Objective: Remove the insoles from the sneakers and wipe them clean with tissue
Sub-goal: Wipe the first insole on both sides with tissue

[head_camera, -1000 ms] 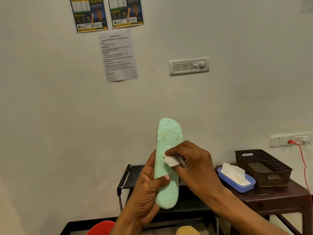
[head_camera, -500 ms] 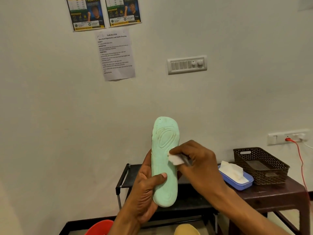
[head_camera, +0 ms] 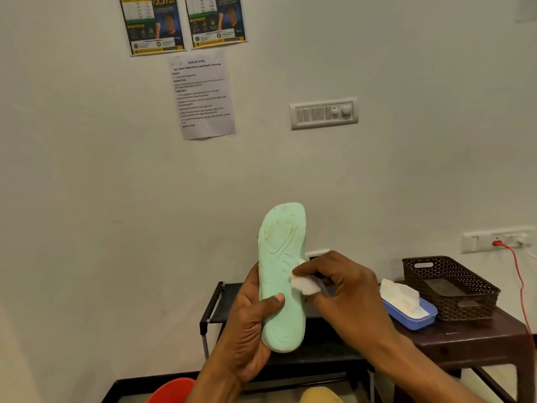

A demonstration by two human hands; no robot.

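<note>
A mint-green insole [head_camera: 280,257] stands upright in front of the wall, patterned side toward me. My left hand [head_camera: 250,324] grips its lower half, thumb across the front and fingers behind. My right hand [head_camera: 345,289] pinches a folded white tissue [head_camera: 305,285] and presses it against the insole's right edge near the middle. No sneakers are in view.
A blue tissue box [head_camera: 412,314] with a sheet sticking out sits on a dark brown table [head_camera: 470,338], beside a brown woven basket [head_camera: 450,286]. A black rack [head_camera: 215,303] stands behind the hands. A red object [head_camera: 174,391] and a tan object [head_camera: 319,395] show at the bottom edge. A red cable [head_camera: 520,280] hangs from a wall socket.
The tissue in my right hand has slid along the insole's right side, from the middle toward the edge. The insole shifted slightly upward in my left hand.
</note>
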